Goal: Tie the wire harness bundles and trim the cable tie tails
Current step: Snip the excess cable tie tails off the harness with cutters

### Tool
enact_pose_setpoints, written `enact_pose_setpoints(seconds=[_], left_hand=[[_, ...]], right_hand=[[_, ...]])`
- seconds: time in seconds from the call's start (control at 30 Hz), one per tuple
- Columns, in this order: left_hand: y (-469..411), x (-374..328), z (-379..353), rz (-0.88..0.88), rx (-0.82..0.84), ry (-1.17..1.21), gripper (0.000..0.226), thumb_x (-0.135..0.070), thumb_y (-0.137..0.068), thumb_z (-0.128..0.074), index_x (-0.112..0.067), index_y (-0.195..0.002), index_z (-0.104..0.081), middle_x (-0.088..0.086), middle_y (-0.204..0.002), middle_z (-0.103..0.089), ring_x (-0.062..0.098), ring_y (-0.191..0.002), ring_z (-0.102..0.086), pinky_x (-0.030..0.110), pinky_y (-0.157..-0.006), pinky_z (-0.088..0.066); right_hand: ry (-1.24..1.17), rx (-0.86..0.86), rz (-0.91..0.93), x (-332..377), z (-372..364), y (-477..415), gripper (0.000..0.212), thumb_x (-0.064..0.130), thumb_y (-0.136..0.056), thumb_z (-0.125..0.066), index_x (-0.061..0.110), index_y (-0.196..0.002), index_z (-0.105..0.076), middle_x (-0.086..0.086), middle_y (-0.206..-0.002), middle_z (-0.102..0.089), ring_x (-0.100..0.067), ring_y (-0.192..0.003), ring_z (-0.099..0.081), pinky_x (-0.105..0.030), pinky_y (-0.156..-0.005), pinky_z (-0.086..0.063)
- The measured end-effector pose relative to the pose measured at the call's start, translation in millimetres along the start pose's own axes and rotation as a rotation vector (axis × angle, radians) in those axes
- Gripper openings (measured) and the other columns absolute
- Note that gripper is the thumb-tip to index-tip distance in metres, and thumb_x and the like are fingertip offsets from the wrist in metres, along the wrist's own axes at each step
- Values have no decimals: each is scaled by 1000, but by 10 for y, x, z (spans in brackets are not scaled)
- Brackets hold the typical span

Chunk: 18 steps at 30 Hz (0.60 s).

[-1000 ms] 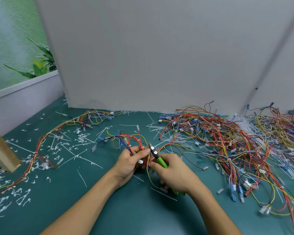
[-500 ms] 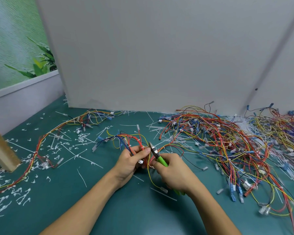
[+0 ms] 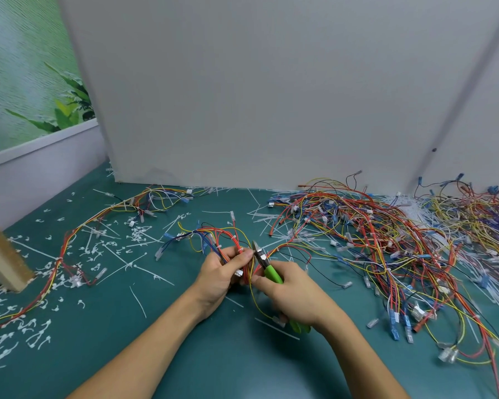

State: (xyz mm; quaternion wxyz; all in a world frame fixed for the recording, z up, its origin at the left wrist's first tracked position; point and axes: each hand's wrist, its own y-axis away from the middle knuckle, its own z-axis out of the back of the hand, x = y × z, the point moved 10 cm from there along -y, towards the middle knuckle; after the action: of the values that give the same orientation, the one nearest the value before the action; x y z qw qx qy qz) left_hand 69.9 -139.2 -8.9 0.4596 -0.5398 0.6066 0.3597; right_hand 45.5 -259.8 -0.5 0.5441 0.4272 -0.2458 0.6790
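Trimming stage for one wire harness, seen from the head camera. The left hand grips the gathered red and yellow strands over the middle of the green table, fingers curled round them and thumb laid across the top, pointing right. The right hand is wrapped round the green handles of the cutters. The tool runs from near right to far left, so its steel nose lies just beside the left thumb tip, on the right of it. Whether the blades are parted or closed cannot be told.

At the grip the bundle's long axis runs roughly near to far, passing between the two hands. Its loose branches fan away far and left of the left hand. The cable tie tail itself cannot be made out (it would be a thin white strip among white connectors). Judging from the nose position, it probably stands at the far end of the grip, nearer the left thumb than the right hand. The coming cut appears to turn on setting the nose flush against the tie head without catching a strand.

Cut tails litter the table at left, and a tangled pile of further harnesses lies at right.
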Motion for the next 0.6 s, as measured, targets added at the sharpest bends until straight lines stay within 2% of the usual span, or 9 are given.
enact_pose_setpoints(seconds=[0.13,0.3,0.43,0.6], left_hand=[[0,11,4,13,-16,-14,18,-20,-87,-65,-12,-73,-71,3,-60,-63,12,-49,-55,21,-49,-45],[-12,7,34,-3,-51,-57,21,-27,-83,-66,-13,-68,-68,6,-58,-58,16,-49,-46,23,-48,-38],[-15,-16,17,-24,-39,-83,25,-28,-83,-65,-16,-62,-71,2,-57,-60,14,-48,-49,24,-48,-40],[-17,-1,37,-17,-35,-65,21,-27,-84,-67,-15,-68,-73,2,-58,-60,14,-50,-48,24,-48,-40]], right_hand=[[-37,31,-10,7,-31,22,19,28,-99,-62,10,-95,-60,-2,-64,-43,-24,-53,-50,-38,-51,-55],[-7,-14,-2,9,-4,7,24,31,-100,-60,7,-95,-61,-3,-62,-43,-20,-44,-47,-32,-44,-49],[77,-75,-2,-5,51,-3,24,34,-100,-59,14,-87,-64,-2,-65,-48,-20,-51,-46,-39,-55,-51],[59,-92,-18,-19,49,-17,25,34,-99,-58,14,-85,-63,-3,-65,-48,-24,-56,-47,-50,-59,-54]])
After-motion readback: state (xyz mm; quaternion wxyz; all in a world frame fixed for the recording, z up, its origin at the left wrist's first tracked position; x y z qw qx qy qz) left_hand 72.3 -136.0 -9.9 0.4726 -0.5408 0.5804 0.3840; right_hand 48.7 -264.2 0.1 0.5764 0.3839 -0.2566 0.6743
